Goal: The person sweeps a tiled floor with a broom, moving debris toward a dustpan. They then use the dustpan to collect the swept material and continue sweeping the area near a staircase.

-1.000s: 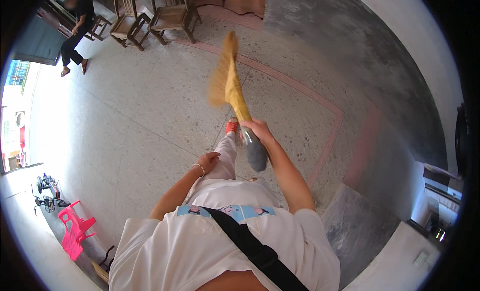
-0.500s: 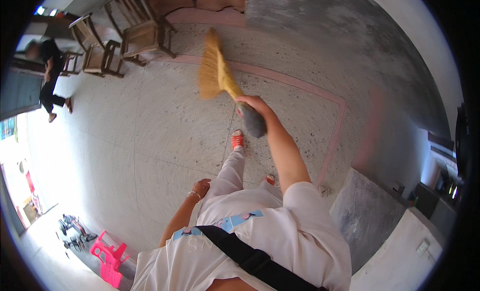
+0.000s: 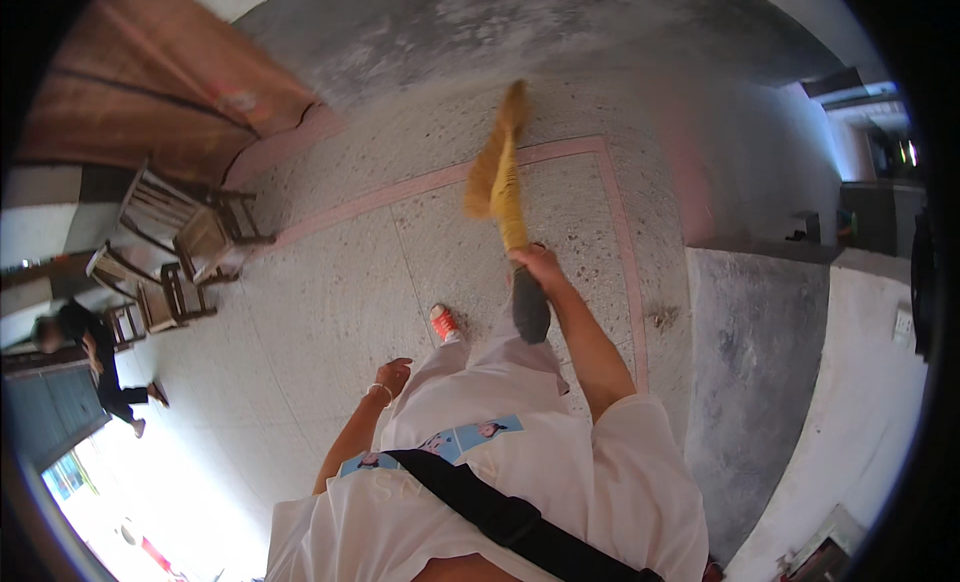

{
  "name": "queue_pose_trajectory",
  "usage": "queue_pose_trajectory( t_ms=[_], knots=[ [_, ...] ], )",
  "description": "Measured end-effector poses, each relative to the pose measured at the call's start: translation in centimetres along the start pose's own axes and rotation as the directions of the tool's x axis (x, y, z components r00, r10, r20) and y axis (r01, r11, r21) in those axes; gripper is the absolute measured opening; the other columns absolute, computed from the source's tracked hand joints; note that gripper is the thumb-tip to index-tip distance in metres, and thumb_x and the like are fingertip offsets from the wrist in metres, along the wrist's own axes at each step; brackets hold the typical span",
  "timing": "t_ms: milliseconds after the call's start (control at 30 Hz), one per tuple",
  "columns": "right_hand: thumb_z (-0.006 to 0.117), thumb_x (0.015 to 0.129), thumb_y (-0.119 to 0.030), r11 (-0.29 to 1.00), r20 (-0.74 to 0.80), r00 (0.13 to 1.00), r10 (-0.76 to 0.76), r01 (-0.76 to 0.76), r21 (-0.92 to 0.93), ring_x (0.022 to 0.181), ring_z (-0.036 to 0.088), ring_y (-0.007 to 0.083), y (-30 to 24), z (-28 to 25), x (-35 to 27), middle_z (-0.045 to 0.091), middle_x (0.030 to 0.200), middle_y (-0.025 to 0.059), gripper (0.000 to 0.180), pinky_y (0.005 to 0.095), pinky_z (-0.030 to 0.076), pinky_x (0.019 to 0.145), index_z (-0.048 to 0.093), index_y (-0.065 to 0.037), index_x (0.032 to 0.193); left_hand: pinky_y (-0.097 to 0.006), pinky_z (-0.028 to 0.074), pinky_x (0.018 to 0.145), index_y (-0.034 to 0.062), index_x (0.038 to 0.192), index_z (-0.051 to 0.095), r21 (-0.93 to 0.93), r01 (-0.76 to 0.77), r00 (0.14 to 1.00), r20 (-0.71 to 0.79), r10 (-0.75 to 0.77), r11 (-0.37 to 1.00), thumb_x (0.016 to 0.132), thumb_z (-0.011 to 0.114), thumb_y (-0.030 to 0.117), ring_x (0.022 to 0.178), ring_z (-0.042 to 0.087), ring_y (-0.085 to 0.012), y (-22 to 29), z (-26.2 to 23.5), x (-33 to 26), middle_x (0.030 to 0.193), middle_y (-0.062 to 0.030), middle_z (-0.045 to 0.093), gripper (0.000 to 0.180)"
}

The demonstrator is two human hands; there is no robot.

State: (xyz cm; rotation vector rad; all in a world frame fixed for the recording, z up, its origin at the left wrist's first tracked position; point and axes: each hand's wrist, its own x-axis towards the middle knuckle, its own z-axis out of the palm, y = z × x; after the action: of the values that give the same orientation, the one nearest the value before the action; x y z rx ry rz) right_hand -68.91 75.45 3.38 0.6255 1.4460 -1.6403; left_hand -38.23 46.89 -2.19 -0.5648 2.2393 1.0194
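My right hand (image 3: pixel 540 268) is wrapped round the handle of a short broom (image 3: pixel 508 194) with yellow straw bristles. The handle's thick dark grey end sticks out below my fist, over my thigh. Its bristles point away from me, over the speckled floor (image 3: pixel 340 312) near a pink border strip; whether they touch it I cannot tell. Beside my left thigh hangs my left hand (image 3: pixel 394 376), with a pale bracelet at the wrist. Its fingers are loosely bent and a little apart, with nothing visible in them.
Wooden chairs (image 3: pixel 195 232) stand at the left, near a brown covering (image 3: pixel 170 92). Farther left is a person in dark clothes (image 3: pixel 95 352), beside a bright doorway. A grey wall (image 3: pixel 520 32) rises ahead, and a low grey partition (image 3: pixel 750 352) stands at my right.
My view has turned right, so the chairs and person appear lower and farther left. The broom, still in my right hand, has swung to point more straight ahead. My feet have shifted.
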Motion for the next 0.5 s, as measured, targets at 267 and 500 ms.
queue_pose_trajectory(
  t_ms=[267, 500],
  knots=[
    [0.067, 0.066, -0.017, 0.976, 0.260, 0.944, 0.204, -0.174, -0.134, 0.049, 0.057, 0.0179, -5.4, -7.0, 0.6, 0.059, 0.068, 0.0103, 0.032, 0.0308, 0.047, 0.046, 0.062, 0.001, 0.092, -0.031, 0.048, 0.068, 0.0129, 0.102, 0.061, 0.146, -0.013, 0.995, 0.095, -0.001, 0.989, 0.079, 0.052, 0.017, 0.075, 0.061, -0.0239, 11.7, -0.6, 7.8, 0.080, -0.0141, 0.063, 0.025],
    [0.067, 0.068, -0.020, 0.971, 0.134, 0.978, 0.161, -0.133, -0.199, 0.053, 0.057, 0.0187, -10.6, -18.8, 4.8, 0.061, 0.071, 0.0119, 0.026, 0.0305, 0.048, 0.047, 0.063, 0.001, 0.084, -0.026, 0.047, 0.073, 0.0092, 0.107, 0.057, -0.121, -0.140, 0.969, 0.186, 0.161, 0.983, 0.082, 0.055, 0.011, 0.079, 0.057, -0.0124, 25.5, 0.0, 14.7, 0.085, -0.0063, 0.063, 0.024]
  ],
)
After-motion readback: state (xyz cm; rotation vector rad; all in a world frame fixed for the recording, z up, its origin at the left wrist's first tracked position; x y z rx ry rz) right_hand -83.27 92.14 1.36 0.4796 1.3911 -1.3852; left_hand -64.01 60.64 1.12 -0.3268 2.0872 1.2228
